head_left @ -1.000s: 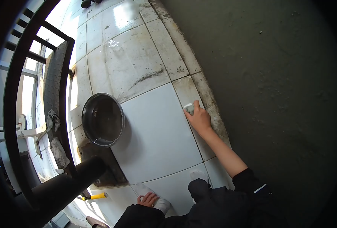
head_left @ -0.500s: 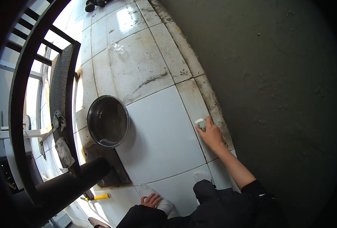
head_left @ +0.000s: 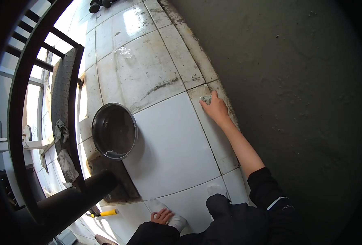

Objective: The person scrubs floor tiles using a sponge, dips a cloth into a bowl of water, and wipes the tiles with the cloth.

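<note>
Head, right hand (head_left: 216, 109): fingers grasping pad (head_left: 206, 99) (greenish) on right tile strip (head_left: 221, 149).
Left hand (head_left: 162, 216): near sock (head_left: 177, 222), grip unclear.

Right arm (head_left: 243, 145) outstretched, fingers (head_left: 214, 96) apparently curled

The tiled floor (head_left: 168, 151) here is bright white around the middle, but grimy toward the top, where a dark smear (head_left: 164, 84) streaks one tile. A round metal basin (head_left: 115, 130) of murky water sits left of centre, just beside a dark, stained patch (head_left: 117, 183). A yellow-handled tool (head_left: 107, 212) lies at the lower left; some dark, rounded objects (head_left: 95, 7) rest at the upper left.
</note>
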Demonstrator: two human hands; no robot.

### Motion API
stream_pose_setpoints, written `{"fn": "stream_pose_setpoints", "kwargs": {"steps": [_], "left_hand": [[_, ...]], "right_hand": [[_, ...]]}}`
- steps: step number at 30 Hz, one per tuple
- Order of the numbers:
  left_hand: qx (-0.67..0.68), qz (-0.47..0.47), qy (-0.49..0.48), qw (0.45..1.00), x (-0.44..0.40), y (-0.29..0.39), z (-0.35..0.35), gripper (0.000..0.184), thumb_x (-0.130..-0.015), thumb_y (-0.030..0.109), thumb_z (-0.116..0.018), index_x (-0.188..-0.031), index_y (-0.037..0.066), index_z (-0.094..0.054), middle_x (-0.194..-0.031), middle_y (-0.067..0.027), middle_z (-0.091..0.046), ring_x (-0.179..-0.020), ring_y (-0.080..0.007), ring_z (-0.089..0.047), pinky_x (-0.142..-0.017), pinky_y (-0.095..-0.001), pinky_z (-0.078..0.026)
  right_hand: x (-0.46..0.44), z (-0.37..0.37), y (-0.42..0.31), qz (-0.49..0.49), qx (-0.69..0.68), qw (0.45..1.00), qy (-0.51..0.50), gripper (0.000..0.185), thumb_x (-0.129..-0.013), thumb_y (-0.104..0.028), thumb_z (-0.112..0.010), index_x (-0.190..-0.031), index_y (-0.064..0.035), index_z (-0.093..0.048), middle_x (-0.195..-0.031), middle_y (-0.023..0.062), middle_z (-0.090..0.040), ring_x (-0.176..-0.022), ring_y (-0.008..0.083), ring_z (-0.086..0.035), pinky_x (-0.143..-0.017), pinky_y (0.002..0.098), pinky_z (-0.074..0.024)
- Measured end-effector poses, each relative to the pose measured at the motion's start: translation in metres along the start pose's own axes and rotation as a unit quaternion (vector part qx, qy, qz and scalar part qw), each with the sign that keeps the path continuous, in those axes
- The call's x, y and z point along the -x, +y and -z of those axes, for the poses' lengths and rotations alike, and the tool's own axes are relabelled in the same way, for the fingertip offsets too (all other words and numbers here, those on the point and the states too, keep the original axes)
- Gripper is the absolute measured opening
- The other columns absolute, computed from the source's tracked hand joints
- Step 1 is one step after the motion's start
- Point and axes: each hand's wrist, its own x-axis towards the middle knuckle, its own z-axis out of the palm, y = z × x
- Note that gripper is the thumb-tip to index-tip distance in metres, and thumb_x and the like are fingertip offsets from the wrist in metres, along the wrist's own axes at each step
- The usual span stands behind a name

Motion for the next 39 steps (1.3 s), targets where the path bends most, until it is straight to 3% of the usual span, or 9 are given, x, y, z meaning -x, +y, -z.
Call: {"fn": "stream_pose_setpoints", "kwargs": {"steps": [11,17,32,39], "left_hand": [[0.006,0.004,0.023,1.0,0.0,0.004,0.005,0.043,-0.073,0.034,-0.059,-0.116,0.031,-0.058,-0.119,0.0093,-0.056,-0.118,-0.0108,-0.048,-0.086,-0.0369,-0.035],[-0.014,0.003,0.051,0.999,-0.003,0.007,0.009,0.037,-0.075,0.03,-0.057,-0.111,0.032,-0.061,-0.115,0.0108,-0.058,-0.115,-0.0088,-0.05,-0.082,-0.0333,-0.035],[0.012,0.016,-0.015,1.0,-0.002,0.005,0.01,0.046,-0.073,0.035,-0.059,-0.119,0.032,-0.056,-0.123,0.009,-0.054,-0.122,-0.012,-0.045,-0.09,-0.041,-0.034],[0.009,0.016,0.002,1.0,0.001,0.005,0.005,0.045,-0.073,0.034,-0.059,-0.118,0.032,-0.057,-0.121,0.0094,-0.055,-0.121,-0.0115,-0.046,-0.088,-0.0396,-0.035]], "right_hand": [[-0.036,0.0,-0.002,-0.009,0.023,0.998,0.051,0.059,-0.083,-0.042,-0.063,-0.116,-0.0007,-0.037,-0.085,0.0226,-0.065,-0.082,0.0382,-0.065,-0.071,0.0469,-0.0512],[-0.054,-0.003,-0.021,0.004,0.058,0.998,0.024,0.063,-0.083,-0.043,-0.063,-0.12,-0.001,-0.037,-0.087,0.0215,-0.066,-0.082,0.0355,-0.066,-0.071,0.0451,-0.0523],[-0.033,0.002,-0.017,0.028,0.103,0.994,-0.028,0.065,-0.081,-0.043,-0.064,-0.123,-0.0022,-0.036,-0.089,0.0225,-0.065,-0.083,0.0361,-0.066,-0.069,0.0451,-0.0533],[-0.051,-0.008,-0.031,0.027,0.094,0.995,0.001,0.065,-0.081,-0.044,-0.064,-0.123,-0.0018,-0.039,-0.088,0.022,-0.065,-0.084,0.0351,-0.066,-0.069,0.0436,-0.0539]]}}
